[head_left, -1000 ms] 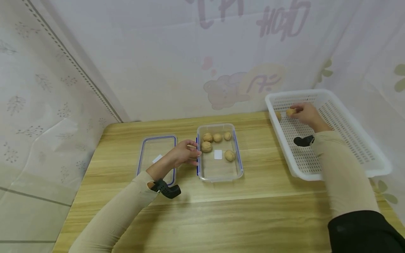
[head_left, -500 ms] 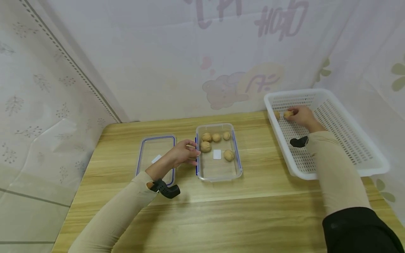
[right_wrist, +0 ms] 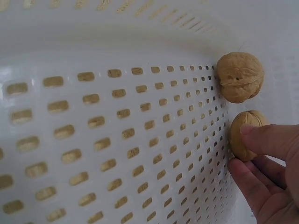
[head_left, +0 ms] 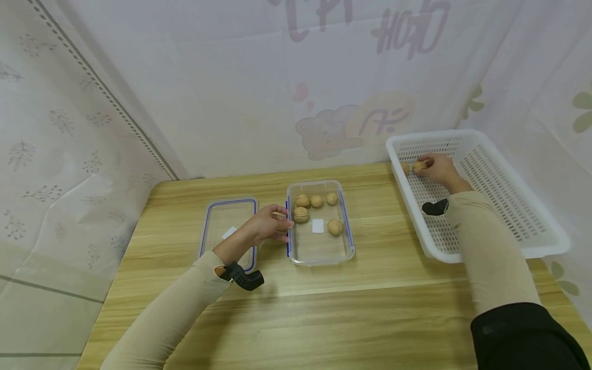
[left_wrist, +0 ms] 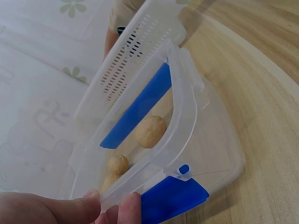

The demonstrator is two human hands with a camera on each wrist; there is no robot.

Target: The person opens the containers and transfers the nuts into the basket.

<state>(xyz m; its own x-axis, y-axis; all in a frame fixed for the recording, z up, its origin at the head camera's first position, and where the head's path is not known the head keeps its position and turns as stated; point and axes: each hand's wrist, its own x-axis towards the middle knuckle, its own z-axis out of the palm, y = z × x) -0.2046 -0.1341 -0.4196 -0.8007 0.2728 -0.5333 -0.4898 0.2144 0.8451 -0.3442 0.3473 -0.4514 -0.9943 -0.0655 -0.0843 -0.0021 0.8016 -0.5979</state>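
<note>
My right hand (head_left: 441, 172) reaches into the white basket (head_left: 427, 241) and pinches a walnut (right_wrist: 243, 140) between thumb and fingers, low over the slotted floor. Just beyond it, against the basket's side, lies another walnut (right_wrist: 240, 77). My left hand (head_left: 269, 224) holds the near-left side wall of a clear plastic container (head_left: 319, 254), its thumb (left_wrist: 84, 207) at the rim and fingers outside by the blue clip (left_wrist: 173, 200). Several walnuts lie in this container, most in its far part, with one walnut (head_left: 335, 227) to the right of a white label (head_left: 317, 226).
A clear lid with a blue seal (head_left: 231, 200) lies on the wooden table (head_left: 324, 318), left of the container and partly under the left forearm. Printed cloth (head_left: 231, 103) hangs behind the table. The basket stands at the back right.
My right hand has shifted slightly left with the walnut, closer to the other one in the basket. The left hand stays at the container's side.
</note>
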